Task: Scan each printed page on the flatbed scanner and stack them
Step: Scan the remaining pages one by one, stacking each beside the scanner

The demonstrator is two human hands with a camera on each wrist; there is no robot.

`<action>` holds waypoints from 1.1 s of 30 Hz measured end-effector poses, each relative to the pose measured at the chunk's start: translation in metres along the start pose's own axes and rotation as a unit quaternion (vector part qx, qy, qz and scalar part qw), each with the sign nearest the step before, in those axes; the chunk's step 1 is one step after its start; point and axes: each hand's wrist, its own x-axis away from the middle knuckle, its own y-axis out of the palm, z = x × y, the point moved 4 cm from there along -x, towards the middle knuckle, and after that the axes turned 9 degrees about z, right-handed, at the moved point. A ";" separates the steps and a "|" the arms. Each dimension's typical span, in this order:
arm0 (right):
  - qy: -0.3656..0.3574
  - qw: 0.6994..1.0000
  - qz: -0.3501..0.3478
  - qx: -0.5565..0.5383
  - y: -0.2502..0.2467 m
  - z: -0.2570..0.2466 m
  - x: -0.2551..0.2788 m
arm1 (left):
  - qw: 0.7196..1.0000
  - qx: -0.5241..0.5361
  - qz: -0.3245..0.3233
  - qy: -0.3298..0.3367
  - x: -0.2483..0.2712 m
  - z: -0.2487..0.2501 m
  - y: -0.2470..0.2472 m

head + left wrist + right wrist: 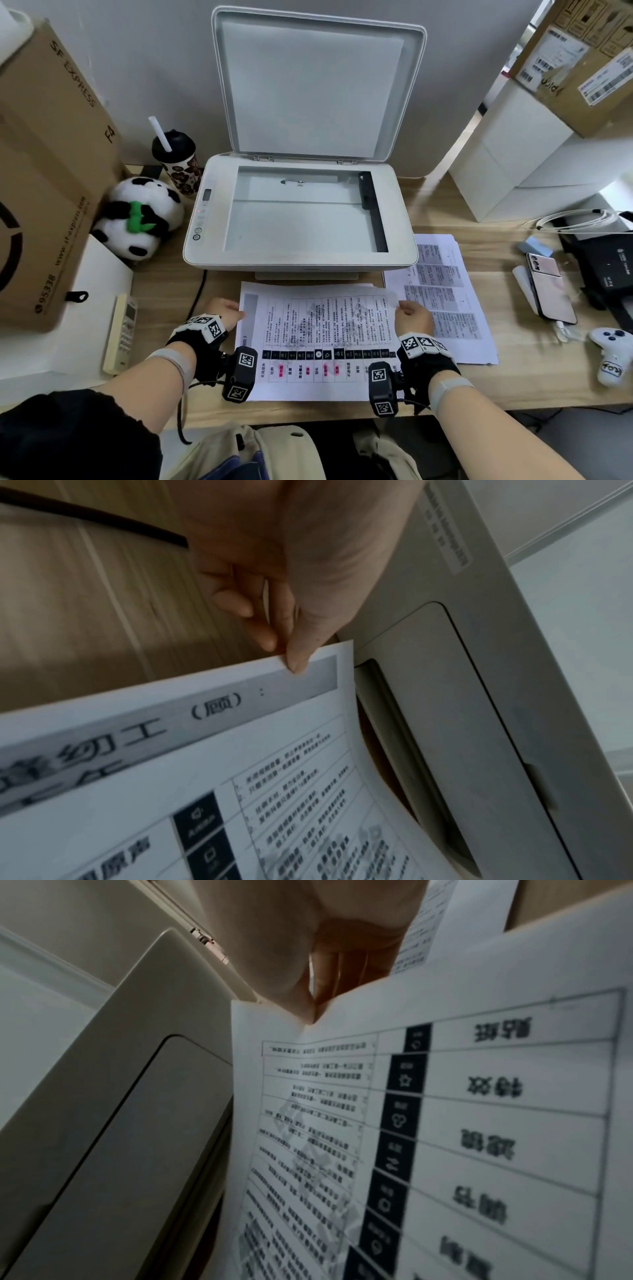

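A white flatbed scanner (301, 263) stands mid-desk with its lid (315, 92) raised and the glass (301, 216) bare. In front of it a printed page (318, 339) with a table and dark icon strip is held face up. My left hand (226, 313) pinches its far left corner, thumb on top (298, 664). My right hand (412, 317) pinches the far right corner (308, 1012). The far edge is lifted off the desk in both wrist views (240, 750) (445, 1123). More sheets lie beneath it. A second stack of printed pages (445, 298) lies to the right.
A plush panda (140, 216) and a lidded cup with a straw (178, 164) sit left of the scanner, a remote (121, 332) near the left edge. A cardboard box (44, 171) is far left. A phone (551, 287), game controller (613, 353) and black device (606, 267) sit right.
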 end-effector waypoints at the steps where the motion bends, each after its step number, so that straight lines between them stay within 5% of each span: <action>1: 0.008 1.000 0.009 -0.012 -0.003 0.000 0.000 | 1.000 -0.008 -0.001 0.002 -0.001 0.001 0.000; 5: 0.038 0.997 0.039 -0.055 -0.013 -0.004 -0.002 | 0.997 -0.060 -0.035 0.018 0.004 0.012 -0.003; 9: 0.053 0.990 0.072 -0.106 -0.024 -0.015 -0.005 | 0.968 -0.126 -0.216 0.035 0.024 0.035 -0.001; 16: 0.013 0.965 0.168 -0.200 -0.058 -0.070 -0.021 | 0.938 -0.031 -0.311 0.147 0.045 0.110 -0.025; 22: -0.093 0.930 0.172 -0.311 -0.082 -0.148 -0.034 | 0.947 0.174 -0.168 0.209 0.050 0.184 -0.089; 25: -0.127 0.901 0.153 -0.386 -0.088 -0.181 -0.029 | 0.909 0.328 -0.111 0.230 0.050 0.209 -0.117; 29: -0.080 0.860 0.063 -0.501 -0.080 -0.202 -0.022 | 0.867 0.441 -0.054 0.226 0.050 0.217 -0.139; 33: -0.079 0.877 0.013 -0.474 -0.059 -0.199 -0.019 | 0.868 0.461 -0.057 0.175 0.031 0.192 -0.134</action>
